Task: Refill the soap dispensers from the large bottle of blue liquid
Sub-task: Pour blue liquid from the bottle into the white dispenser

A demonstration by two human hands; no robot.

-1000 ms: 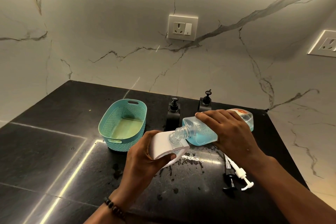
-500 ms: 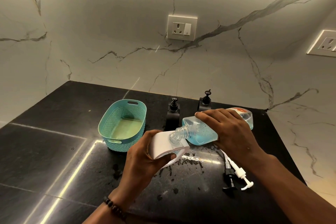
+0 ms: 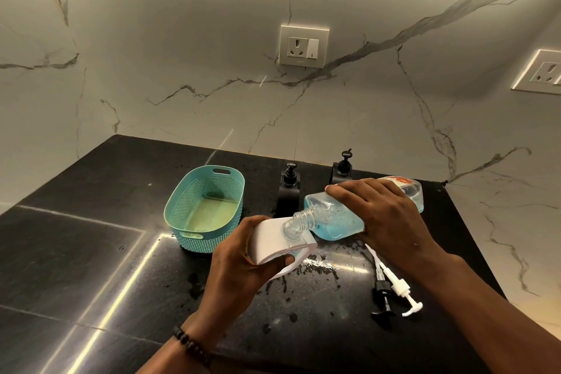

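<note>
A: Centre, above the black bench (image 3: 91, 252): large bottle (image 3: 340, 218) of blue liquid, uncapped, tipped nearly flat, threaded neck pointing left and down. Gripped from above by the right hand (image 3: 385, 222), fingers curled over the clear body.

B: And at the neck?

A: White dispenser (image 3: 273, 240), tilted, held off the bench in the left hand (image 3: 243, 270), fingers and thumb wrapped round its body. Bottle mouth touching or just over the dispenser's top opening; exact contact not discernible. Beaded bracelet (image 3: 191, 346) on the left wrist.

B: Any readable writing?

A: Red-and-white label (image 3: 402, 181) on the far end of the bottle; lettering too blurred to read. No legible brand elsewhere.

B: Other items?

A: Behind the bottle, near the wall: two black dispensers, left one (image 3: 288, 191) and right one (image 3: 343, 170), pumps fitted, upright. Left of them: teal basket (image 3: 206, 206), perforated sides. Right front: black pump head (image 3: 383, 297) and white pump head (image 3: 400, 288), lying side by side on the bench. Wet splashes (image 3: 315, 270) below the dispenser. On the marble wall: socket with switch (image 3: 303, 45); second socket (image 3: 543, 73) at the right edge.
</note>
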